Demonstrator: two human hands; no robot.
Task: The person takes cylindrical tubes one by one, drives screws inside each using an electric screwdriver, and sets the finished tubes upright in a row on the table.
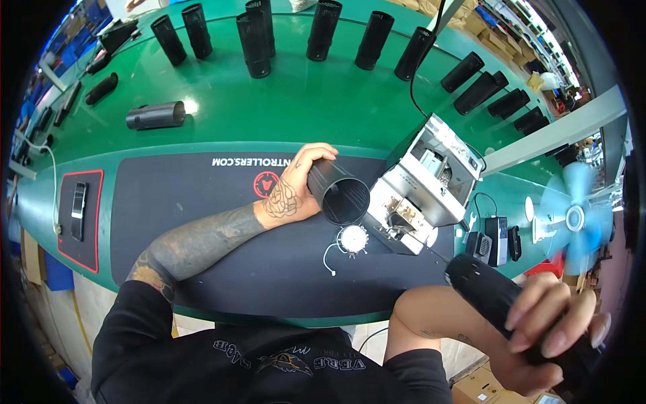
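My left hand (295,188) is wrapped round a black hollow tube (324,178), tilted over the dark mat with its open end toward me. Small perforations show inside the tube. At the lower right my right hand (548,330) grips a black electric screwdriver (481,284). Its thin bit points up and left to the front of a silver screw feeder (431,192); whether the tip touches the feeder I cannot tell. On the mat just below the tube lies a round white part (353,240) with a short white wire and plug.
Several black tubes (323,30) stand along the back of the green table (235,114), and another tube (155,116) lies at the left. A blue fan (575,217) stands at the right, near small black devices (496,239). A dark strip (79,210) rests on a red-edged mat.
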